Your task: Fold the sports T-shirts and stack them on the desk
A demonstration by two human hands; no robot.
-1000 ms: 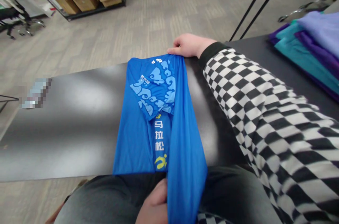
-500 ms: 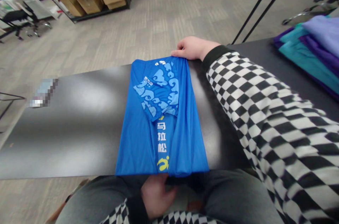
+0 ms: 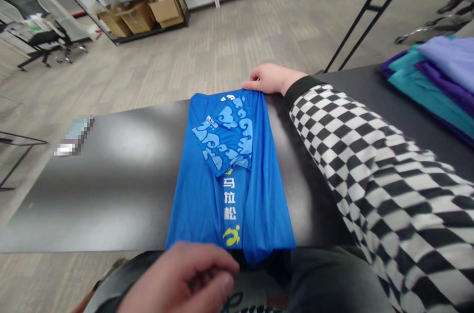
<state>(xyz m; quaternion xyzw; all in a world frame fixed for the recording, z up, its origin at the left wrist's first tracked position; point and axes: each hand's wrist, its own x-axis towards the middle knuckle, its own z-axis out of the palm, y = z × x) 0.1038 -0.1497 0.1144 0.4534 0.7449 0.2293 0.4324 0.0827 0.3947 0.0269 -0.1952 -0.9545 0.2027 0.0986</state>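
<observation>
A blue T-shirt point(image 3: 188, 189) lies partly folded on the dark table, one sleeve point(image 3: 222, 142) with light-blue cloud patterns turned in over its middle. White characters and a yellow figure run down a strip below that sleeve. My right hand point(image 3: 268, 78) is at the far edge, its fingers closed on the shirt's far right corner. Close to the camera, my left hand point(image 3: 185, 276) hovers by the near hem with fingers half curled and thumb apart, holding nothing visible. Part of the hem droops over the table's near edge.
On the right, folded purple and teal clothes point(image 3: 437, 86) are stacked on a dark surface. A pixelated object point(image 3: 74, 136) lies at the table's left end. Beyond are a shelf with cardboard boxes point(image 3: 137, 17), an office chair point(image 3: 52, 39) and a black metal frame point(image 3: 363, 12).
My left hand has come up from beneath the near hem, toward the camera and left. The hem's middle right hangs lower. My right hand stays at the far corner; the view has shifted slightly.
</observation>
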